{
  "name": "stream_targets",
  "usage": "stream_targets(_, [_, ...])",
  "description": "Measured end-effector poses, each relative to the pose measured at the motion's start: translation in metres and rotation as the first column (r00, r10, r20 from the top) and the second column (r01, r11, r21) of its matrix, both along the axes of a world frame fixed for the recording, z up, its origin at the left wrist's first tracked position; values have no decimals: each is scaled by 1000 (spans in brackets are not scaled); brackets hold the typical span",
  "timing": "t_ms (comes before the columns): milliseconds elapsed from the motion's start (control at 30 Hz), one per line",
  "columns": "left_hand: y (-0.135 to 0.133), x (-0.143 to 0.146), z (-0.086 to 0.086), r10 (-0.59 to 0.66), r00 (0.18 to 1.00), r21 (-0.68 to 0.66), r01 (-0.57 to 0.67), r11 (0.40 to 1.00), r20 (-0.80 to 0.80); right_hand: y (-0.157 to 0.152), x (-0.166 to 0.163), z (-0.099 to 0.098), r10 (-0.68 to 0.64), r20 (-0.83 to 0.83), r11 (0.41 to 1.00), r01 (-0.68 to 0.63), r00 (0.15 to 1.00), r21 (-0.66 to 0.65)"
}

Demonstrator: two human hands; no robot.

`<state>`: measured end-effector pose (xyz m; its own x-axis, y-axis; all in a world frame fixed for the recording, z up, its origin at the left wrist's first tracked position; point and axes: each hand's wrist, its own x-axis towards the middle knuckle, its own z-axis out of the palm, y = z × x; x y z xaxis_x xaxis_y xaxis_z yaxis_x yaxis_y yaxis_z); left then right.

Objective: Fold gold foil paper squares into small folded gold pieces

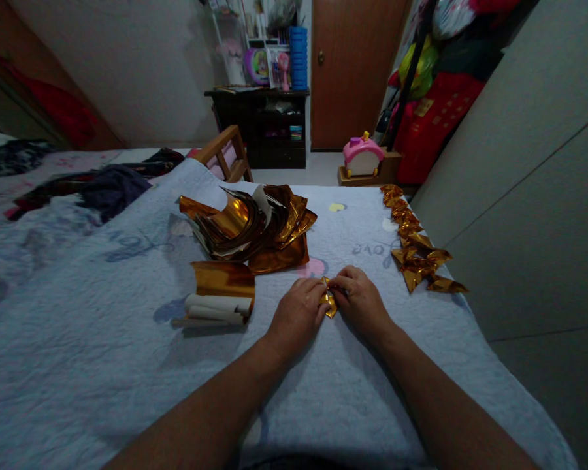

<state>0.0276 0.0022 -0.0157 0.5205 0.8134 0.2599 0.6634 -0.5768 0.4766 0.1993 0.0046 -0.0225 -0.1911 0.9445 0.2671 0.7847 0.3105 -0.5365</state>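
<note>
A small piece of folded gold foil paper [330, 307] lies on the light blue bedspread [294, 405], between my two hands. My left hand [298, 310] is closed on its left side, fingertips pressing the paper. From the right, my right hand [360, 297] pinches its upper edge with thumb and fingers. Parts of the paper are hidden under the fingers. Beyond my left hand sits a fanned stack of gold foil sheets [235, 222]. Nearer to me is a curled gold sheet with a white back [224, 281]. Several folded gold foil shapes [411, 261] form a row along the right edge.
Dark clothes [115, 189] lie on the bed to the left. A wooden chair [230, 153] stands past the far edge, with a dark shelf [259, 127] behind. A pink toy case [362, 156] is near the wooden door [357, 72]. A pale panel [543, 196] borders the right.
</note>
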Motion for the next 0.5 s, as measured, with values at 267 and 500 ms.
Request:
stream_targets(267, [-2,1,2,63,998,-55,-62,997,11,-1,2,1,22,-8,1000,-22,1000,-5])
stream_targets(500, [0,0,2,-1,1000,-19,2,1000,19,-1,3,-2,26,-42,1000,-26,999,10])
